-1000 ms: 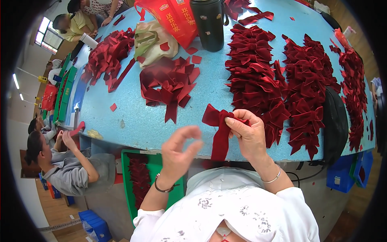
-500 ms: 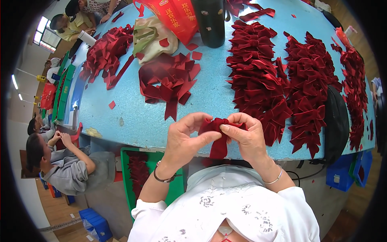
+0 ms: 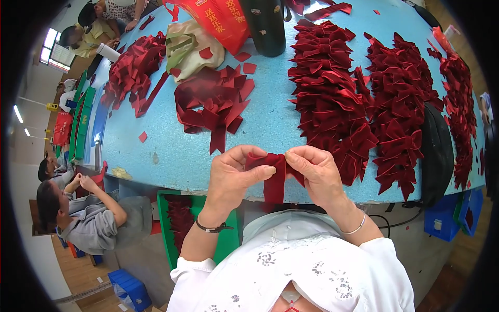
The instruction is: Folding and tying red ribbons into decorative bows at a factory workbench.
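Bright indoor light, soft glare on the table (image 3: pixel 166 158), fisheye-curved edges, black rim.

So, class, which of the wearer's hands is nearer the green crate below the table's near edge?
Left. In view, the left hand is above the green crate; the right hand, farther right.

Through the head camera I see a light-blue worktop (image 3: pixel 161 165), its edge curving with the lens. On the right half I count three long rows of dark red bows: a first row (image 3: pixel 325 88), a second row (image 3: pixel 397 99) beside it, and a third row (image 3: pixel 461 117) near the far right. Left of them I find a loose ribbon heap (image 3: pixel 208 96) and, farther left, another ribbon pile (image 3: pixel 136 65). Past the nearer heap I make out a cream bag (image 3: pixel 209 58), a red bag (image 3: pixel 221 21) and a dark tumbler (image 3: pixel 267 28). A small red scrap (image 3: pixel 143 137) lies apart.
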The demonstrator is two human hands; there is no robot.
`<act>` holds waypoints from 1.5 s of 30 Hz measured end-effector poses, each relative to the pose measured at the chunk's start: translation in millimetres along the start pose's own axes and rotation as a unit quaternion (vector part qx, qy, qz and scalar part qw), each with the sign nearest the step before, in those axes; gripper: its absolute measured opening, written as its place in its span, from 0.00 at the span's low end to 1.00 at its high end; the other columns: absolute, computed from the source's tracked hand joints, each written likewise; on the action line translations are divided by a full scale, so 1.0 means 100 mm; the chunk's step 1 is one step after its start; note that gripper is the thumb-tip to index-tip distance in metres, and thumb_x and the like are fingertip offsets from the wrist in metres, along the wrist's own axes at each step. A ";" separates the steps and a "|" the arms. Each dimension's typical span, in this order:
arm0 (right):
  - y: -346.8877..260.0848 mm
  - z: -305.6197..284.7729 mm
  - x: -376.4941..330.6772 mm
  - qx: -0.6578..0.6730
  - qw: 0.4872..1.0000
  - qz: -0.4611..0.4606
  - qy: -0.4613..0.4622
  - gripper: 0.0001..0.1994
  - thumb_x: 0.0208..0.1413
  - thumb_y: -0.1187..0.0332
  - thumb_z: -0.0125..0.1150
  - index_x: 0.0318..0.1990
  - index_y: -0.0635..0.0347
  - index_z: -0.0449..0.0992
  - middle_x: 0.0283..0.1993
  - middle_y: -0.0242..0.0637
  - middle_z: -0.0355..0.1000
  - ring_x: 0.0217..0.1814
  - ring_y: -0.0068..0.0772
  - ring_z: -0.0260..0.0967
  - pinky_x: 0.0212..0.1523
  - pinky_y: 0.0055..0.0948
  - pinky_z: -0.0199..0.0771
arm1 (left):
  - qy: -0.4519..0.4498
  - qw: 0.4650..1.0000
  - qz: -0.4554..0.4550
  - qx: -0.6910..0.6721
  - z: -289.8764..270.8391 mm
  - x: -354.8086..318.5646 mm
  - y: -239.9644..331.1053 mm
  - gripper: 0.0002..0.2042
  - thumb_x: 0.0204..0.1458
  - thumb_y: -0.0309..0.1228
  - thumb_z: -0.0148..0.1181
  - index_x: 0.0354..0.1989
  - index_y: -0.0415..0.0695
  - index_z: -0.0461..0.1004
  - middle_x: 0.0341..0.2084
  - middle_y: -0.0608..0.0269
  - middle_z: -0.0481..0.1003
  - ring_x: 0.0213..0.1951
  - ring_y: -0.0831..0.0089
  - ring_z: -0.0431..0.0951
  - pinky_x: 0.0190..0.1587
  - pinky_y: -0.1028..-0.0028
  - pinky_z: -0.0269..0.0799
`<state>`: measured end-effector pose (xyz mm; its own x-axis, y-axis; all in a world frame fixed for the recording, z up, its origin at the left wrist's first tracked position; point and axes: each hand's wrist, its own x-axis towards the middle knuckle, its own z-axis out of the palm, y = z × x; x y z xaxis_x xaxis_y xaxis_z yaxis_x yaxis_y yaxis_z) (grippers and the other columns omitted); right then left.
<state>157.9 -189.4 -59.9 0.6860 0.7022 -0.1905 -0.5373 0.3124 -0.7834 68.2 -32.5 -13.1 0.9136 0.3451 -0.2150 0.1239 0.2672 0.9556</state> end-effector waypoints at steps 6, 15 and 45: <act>-0.06 0.09 -0.05 0.007 0.999 0.021 -0.023 0.08 0.49 0.75 0.63 0.38 0.65 0.75 0.33 0.32 0.73 0.34 0.17 0.68 0.34 0.18 0.68 | -0.009 0.998 -0.029 -0.058 -0.06 0.01 -0.04 0.12 0.42 0.18 0.65 0.37 0.35 0.72 0.32 0.58 0.76 0.34 0.78 0.76 0.38 0.79 0.73; 0.01 0.03 0.01 0.026 0.999 -0.020 -0.015 0.08 0.48 0.77 0.64 0.36 0.62 0.73 0.32 0.31 0.73 0.33 0.16 0.68 0.34 0.16 0.67 | 0.061 0.988 0.025 -0.137 0.05 0.00 -0.09 0.12 0.43 0.19 0.64 0.37 0.34 0.72 0.33 0.59 0.76 0.35 0.76 0.75 0.41 0.79 0.71; -0.01 -0.13 -0.06 -0.068 0.993 -0.016 -0.091 0.07 0.55 0.72 0.58 0.37 0.67 0.71 0.33 0.35 0.71 0.32 0.22 0.69 0.33 0.21 0.71 | -0.083 0.871 0.315 0.369 0.11 -0.18 0.04 0.11 0.42 0.20 0.63 0.36 0.35 0.77 0.37 0.48 0.76 0.38 0.64 0.76 0.41 0.71 0.73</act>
<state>160.6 -202.4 -65.1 0.5947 0.8014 -0.0640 -0.4375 0.2559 -0.8621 56.4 -47.3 -3.6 0.9262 0.0635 0.3716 -0.2621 -0.6002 0.7557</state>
